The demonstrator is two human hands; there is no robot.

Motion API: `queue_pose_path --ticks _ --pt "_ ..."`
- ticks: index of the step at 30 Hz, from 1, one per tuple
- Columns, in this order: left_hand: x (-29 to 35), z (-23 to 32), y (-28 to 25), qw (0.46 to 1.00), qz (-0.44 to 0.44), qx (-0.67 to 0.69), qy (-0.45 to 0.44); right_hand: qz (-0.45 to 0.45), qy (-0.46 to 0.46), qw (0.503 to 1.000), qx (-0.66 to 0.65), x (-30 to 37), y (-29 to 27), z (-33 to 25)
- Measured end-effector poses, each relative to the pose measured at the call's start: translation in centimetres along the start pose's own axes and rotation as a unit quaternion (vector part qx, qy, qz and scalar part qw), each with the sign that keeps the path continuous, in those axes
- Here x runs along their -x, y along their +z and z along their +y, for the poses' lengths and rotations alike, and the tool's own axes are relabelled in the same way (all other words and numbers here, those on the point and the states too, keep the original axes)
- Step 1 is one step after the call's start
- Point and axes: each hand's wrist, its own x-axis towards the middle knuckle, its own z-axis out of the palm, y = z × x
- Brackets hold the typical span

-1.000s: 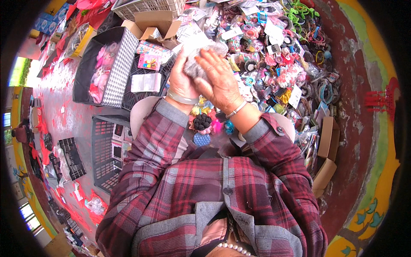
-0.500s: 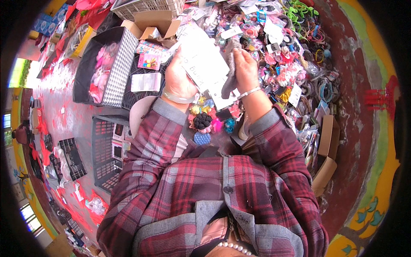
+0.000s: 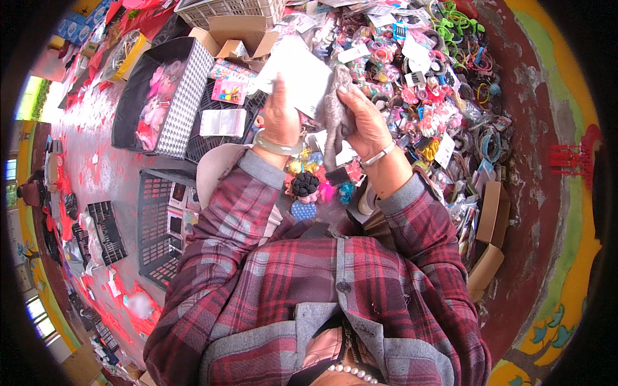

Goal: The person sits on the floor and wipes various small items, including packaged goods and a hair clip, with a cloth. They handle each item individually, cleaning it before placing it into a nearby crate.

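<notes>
My left hand (image 3: 281, 119) is raised over the pile, its thumb laid upright across a large white card (image 3: 301, 74); the fingers behind the card are hidden. Just right of it, my right hand (image 3: 367, 122) pinches a grey, fuzzy strip of cloth (image 3: 336, 112) between thumb and fingers. The cloth hangs down in a loose, narrow length and overlaps the card's right edge. Below the hands lie a black scrunchie (image 3: 305, 184), a blue-green pompom (image 3: 346, 192) and a blue dotted round piece (image 3: 304, 210).
A wide heap of hair accessories (image 3: 431, 109) spreads ahead and right. At left stand a black bin with a checked side (image 3: 193, 96), a dark plastic crate (image 3: 154, 225) and an open cardboard box (image 3: 241, 32). Another cardboard box (image 3: 492, 219) is at right.
The white card has tilted and shifted slightly left, its printing no longer readable. My right hand has turned and lowered a little, and the grey cloth now shows broader and hangs lower.
</notes>
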Motion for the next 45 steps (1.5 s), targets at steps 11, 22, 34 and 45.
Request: queue_pose_path --ticks 11,22,34,45 --pt "-2.2 1.0 -2.1 0.999 -0.013 -0.034 -0.013 0.046 -0.126 0.974 0.185 -0.3 -2.4 -3.1" --pt "0.0 5.4 -4.6 0.965 -0.051 -0.248 -0.064 -0.017 -0.11 0.939 0.324 -0.6 -1.9 -2.3" --pt "23.5 21.9 -34.0 0.866 0.42 -0.268 0.047 0.052 -0.01 0.925 0.375 -2.3 -7.2 0.6" --pt "47.3 8.3 -55.0 0.392 0.092 -0.851 -0.338 0.172 0.079 0.855 0.484 0.2 -10.6 6.6"
